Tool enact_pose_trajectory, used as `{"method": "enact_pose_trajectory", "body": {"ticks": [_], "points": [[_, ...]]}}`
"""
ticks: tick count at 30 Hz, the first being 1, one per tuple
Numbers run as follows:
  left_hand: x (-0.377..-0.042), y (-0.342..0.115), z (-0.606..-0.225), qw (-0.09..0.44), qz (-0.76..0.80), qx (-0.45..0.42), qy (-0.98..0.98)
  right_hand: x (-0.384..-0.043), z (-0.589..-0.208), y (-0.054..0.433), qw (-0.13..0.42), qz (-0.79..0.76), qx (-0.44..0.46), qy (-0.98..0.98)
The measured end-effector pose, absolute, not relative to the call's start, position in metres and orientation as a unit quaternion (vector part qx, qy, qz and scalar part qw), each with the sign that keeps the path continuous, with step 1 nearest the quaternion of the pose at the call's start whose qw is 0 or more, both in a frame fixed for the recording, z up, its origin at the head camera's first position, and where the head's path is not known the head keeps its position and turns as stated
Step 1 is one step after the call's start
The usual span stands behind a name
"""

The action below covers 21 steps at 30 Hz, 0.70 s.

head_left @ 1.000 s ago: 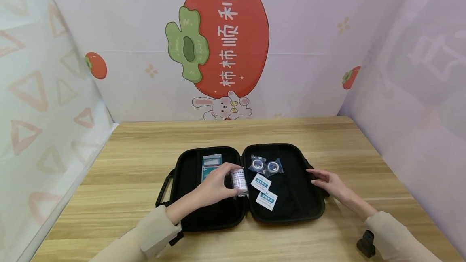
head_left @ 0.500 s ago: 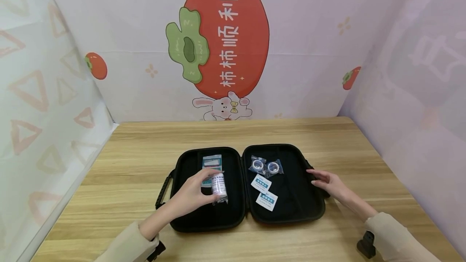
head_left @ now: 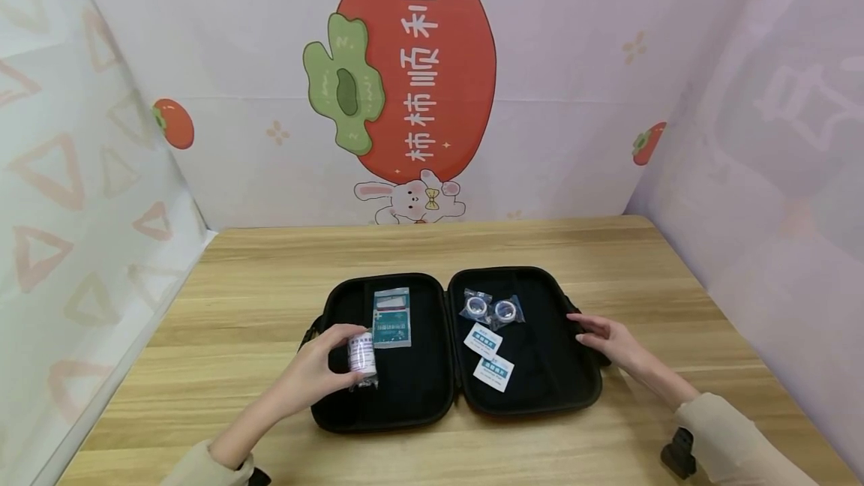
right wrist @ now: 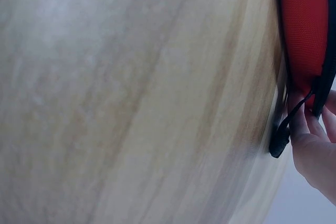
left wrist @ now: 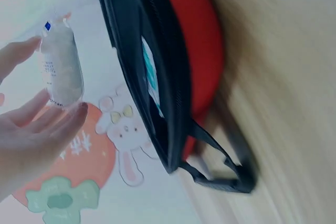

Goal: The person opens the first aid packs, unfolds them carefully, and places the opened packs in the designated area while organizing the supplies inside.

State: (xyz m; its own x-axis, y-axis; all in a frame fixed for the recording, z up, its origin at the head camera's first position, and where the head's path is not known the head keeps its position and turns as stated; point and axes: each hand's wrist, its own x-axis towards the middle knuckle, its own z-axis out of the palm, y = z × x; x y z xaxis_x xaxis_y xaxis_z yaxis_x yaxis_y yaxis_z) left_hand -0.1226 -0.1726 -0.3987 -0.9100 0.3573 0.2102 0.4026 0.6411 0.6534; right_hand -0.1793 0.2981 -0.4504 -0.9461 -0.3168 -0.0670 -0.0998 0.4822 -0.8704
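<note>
My left hand [head_left: 307,373] pinches a bandage roll [head_left: 362,355] in clear plastic between thumb and fingers, over the left side of the open first-aid case [head_left: 418,400]. In the left wrist view the roll [left wrist: 63,69] shows above the case's rim. The right hand [head_left: 617,343] holds the case's right rim; in the right wrist view its fingers [right wrist: 300,121] lie on both sides of the edge. A teal packet [head_left: 391,330] lies in the left half. In the right half are two wrapped tape rolls [head_left: 476,307] and two overlapping white sachets [head_left: 494,372].
The case lies on a wooden table [head_left: 540,448] with its carry handle [left wrist: 226,179] toward the left. Its outer shell [left wrist: 202,40] is red. A printed cloth wall [head_left: 270,178] rises behind the table, with others at both sides.
The left hand has carried the bandage roll leftward from the case's hinge to the outer left part, uncovering the teal packet. The right hand stays at the rim.
</note>
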Motion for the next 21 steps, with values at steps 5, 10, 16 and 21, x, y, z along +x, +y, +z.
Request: {"method": "enact_pose_trajectory", "body": {"ticks": [5,10,16,21], "points": [[-0.121,-0.184,-0.403,0.022,-0.342,-0.218,-0.914,-0.180,-0.451,0.298,0.107,-0.493,-0.121,0.855],[-0.124,-0.191,-0.409,0.018,-0.301,-0.241,-0.923,-0.179,-0.451,0.297,0.106,-0.498,-0.123,0.852],[-0.129,-0.194,-0.415,-0.007,-0.269,-0.257,-0.928,-0.179,-0.451,0.298,0.108,-0.499,-0.123,0.851],[-0.132,-0.195,-0.423,-0.016,-0.264,-0.259,-0.929,-0.179,-0.449,0.297,0.112,-0.498,-0.117,0.852]]}}
